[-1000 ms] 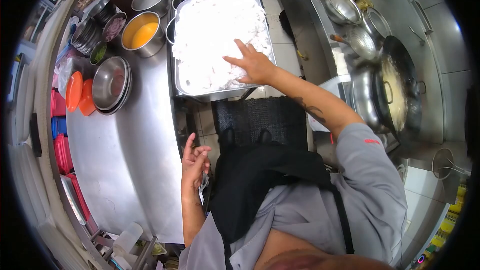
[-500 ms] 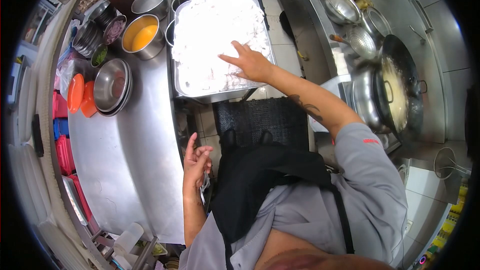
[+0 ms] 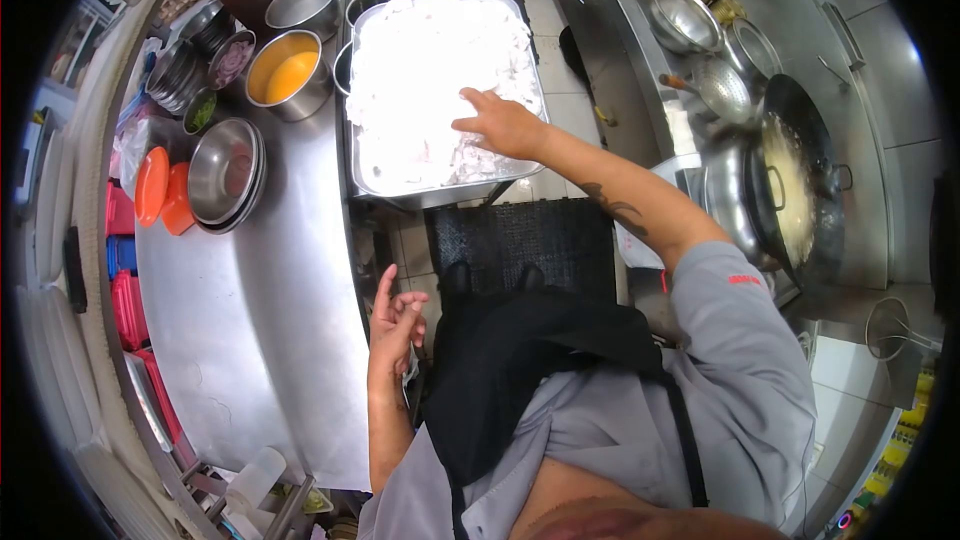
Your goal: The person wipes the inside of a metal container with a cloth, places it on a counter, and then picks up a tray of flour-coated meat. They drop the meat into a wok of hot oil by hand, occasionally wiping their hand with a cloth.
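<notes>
A large metal tray [image 3: 440,192] is heaped with white, floury-looking pieces [image 3: 420,90]; glare hides most of their detail. My right hand [image 3: 503,126] reaches over the tray's right side, touching or just above the pieces. Two of its fingers show apart and slightly bent, and I see nothing held; the undersides of the fingers are hidden. Beside the steel counter's edge, my left hand [image 3: 397,323] is raised, empty, with the index finger stretched out and the others loosely bent.
On the steel counter [image 3: 290,340] at left stand a pot of yellow liquid [image 3: 290,75], stacked steel bowls [image 3: 225,175] and an orange container [image 3: 152,187]. To the right, a wok [image 3: 800,175] holds pale, foamy liquid, with a perforated ladle [image 3: 722,88] behind it. A black mat [image 3: 520,240] covers the floor.
My right hand has shifted slightly right and its fingers have drawn in over the white pieces. My left hand has barely moved.
</notes>
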